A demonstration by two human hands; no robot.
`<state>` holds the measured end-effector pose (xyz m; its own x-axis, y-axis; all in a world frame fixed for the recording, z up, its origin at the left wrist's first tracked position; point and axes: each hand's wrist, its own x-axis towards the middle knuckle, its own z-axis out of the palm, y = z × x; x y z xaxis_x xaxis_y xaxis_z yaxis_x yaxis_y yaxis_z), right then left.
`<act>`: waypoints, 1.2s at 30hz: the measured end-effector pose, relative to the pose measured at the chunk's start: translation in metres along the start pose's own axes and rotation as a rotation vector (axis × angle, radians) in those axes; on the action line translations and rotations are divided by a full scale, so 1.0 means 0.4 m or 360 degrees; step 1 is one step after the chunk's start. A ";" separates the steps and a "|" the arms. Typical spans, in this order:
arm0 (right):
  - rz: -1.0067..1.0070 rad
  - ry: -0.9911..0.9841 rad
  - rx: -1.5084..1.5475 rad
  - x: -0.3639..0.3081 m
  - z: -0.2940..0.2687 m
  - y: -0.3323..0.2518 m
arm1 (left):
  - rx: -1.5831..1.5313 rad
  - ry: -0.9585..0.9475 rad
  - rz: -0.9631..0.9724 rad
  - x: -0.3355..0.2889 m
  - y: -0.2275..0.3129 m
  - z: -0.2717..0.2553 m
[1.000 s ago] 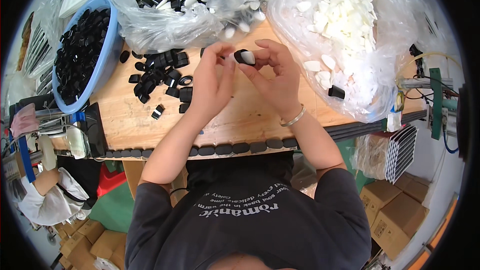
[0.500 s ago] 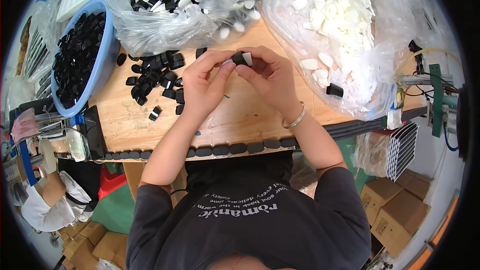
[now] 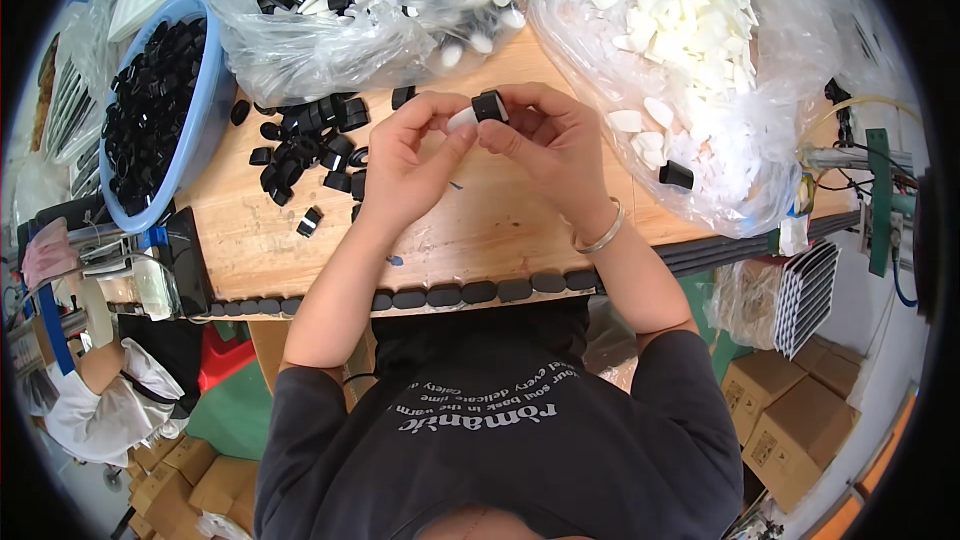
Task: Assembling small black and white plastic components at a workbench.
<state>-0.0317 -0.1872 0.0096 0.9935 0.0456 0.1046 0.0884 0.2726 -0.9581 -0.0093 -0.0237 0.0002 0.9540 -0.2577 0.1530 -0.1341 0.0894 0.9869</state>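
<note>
Above the wooden table, my hands meet around a small black sleeve point(image 3: 490, 107) with a white oval piece point(image 3: 461, 121) poking out of its left side. My left hand point(image 3: 415, 152) pinches the white piece between thumb and fingers. On the other side my right hand point(image 3: 556, 150), with a bangle at its wrist, grips the black sleeve by thumb and fingertips. Loose black sleeves point(image 3: 297, 145) lie in a heap left of my left hand. To the right, a plastic bag holds a pile of white pieces point(image 3: 695, 15); one black sleeve point(image 3: 676, 175) rests on this bag.
A blue basin point(image 3: 203, 135) full of black parts stands at the left. Behind my hands, a clear bag point(image 3: 300, 65) contains mixed black and white pieces. Dark oval pads point(image 3: 480, 292) line the table's front edge. Another person's arm point(image 3: 98, 368) shows at far left.
The black sleeve has turned between my fingers, so the white piece now shows at its left rather than at its right. Both hands stay close together in nearly the same place.
</note>
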 end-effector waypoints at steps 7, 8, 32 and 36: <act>-0.0005 -0.0115 -0.0151 -0.001 -0.024 -0.006 | 0.0583 -0.0258 0.0428 0.017 0.017 -0.023; 0.0042 -0.0138 -0.0210 -0.001 -0.027 -0.015 | 0.0584 -0.0260 0.0425 0.019 0.020 -0.027; -0.0762 0.0007 -0.0969 0.003 -0.002 -0.013 | 0.1006 -0.0135 0.1041 0.025 0.011 -0.018; -0.0857 0.0064 -0.1031 0.002 -0.001 -0.006 | 0.0637 -0.0179 0.0779 0.014 0.023 -0.007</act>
<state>-0.0312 -0.1882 0.0120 0.8044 0.0294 0.5934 0.5627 -0.3584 -0.7449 -0.0044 -0.0217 0.0101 0.7259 -0.3794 0.5737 -0.6576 -0.1383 0.7405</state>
